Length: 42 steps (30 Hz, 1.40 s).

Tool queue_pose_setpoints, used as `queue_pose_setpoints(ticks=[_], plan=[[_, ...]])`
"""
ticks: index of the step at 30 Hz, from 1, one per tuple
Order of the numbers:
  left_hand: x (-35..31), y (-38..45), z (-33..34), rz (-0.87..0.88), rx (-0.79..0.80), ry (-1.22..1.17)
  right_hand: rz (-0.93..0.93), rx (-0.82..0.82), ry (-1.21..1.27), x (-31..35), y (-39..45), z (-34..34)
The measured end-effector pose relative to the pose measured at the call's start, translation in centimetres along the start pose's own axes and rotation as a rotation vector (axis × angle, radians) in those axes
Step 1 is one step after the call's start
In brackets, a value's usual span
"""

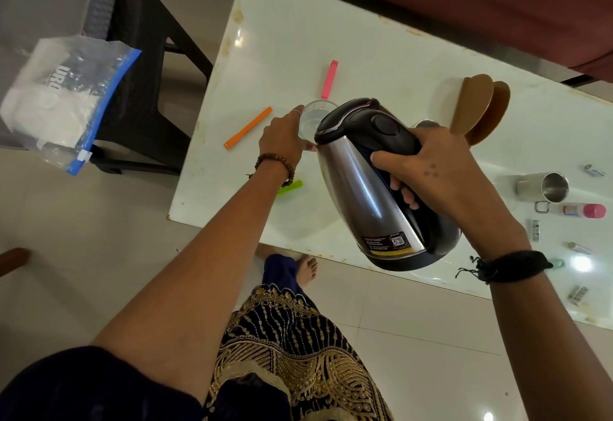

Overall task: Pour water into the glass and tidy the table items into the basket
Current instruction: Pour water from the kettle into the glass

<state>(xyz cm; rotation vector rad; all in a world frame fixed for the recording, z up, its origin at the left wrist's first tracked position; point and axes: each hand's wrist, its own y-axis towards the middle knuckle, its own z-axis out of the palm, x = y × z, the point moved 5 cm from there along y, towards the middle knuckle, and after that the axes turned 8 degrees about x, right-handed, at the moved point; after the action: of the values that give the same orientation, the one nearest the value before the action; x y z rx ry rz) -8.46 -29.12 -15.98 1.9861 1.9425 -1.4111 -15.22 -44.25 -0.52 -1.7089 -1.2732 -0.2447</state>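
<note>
My right hand (431, 168) grips the black handle of a steel electric kettle (361, 188), which is tilted with its spout over a clear glass (313, 115) on the white table (265, 55). My left hand (282, 137) wraps the near side of that glass and steadies it. The kettle's lid hides the glass's right part. Some water shows inside the glass. Around it lie an orange clip (248, 128), a pink clip (329, 79) and a green clip (292, 187), partly under my left wrist.
Two wooden spatulas (477, 108) lie right of the kettle. A steel mug (544, 188), a pink-capped bottle (585, 211) and several small packets sit at the table's right end. A dark plastic stool (146, 65) with a zip bag (59, 95) stands left.
</note>
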Motion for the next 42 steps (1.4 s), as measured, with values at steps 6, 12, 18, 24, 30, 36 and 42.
queue_pose_setpoints(ticks=[6,12,18,24,30,36,42], plan=[[0.1,0.2,0.1,-0.004,0.008,0.002,0.000,0.005,0.004,0.1,0.2,0.0],[0.2,0.3,0.2,0.002,0.001,-0.002,-0.002,0.005,0.005,0.5,0.2,0.0],[0.3,0.4,0.2,0.005,-0.009,0.011,-0.020,-0.022,0.023,0.4,0.2,0.2],[0.7,0.5,0.4,0.003,-0.021,0.015,-0.073,-0.089,0.027,0.0,-0.7,0.6],[0.7,0.2,0.5,0.024,0.050,0.116,-0.123,-0.240,0.033,-0.2,-3.2,0.7],[1.0,-4.4,-3.6,0.179,-0.146,-0.095,-0.192,-0.286,0.096,3.3,-5.4,1.8],[4.3,-10.5,-13.5,0.266,-0.453,-0.279,-0.292,-0.266,0.188,10.9,-5.0,4.4]])
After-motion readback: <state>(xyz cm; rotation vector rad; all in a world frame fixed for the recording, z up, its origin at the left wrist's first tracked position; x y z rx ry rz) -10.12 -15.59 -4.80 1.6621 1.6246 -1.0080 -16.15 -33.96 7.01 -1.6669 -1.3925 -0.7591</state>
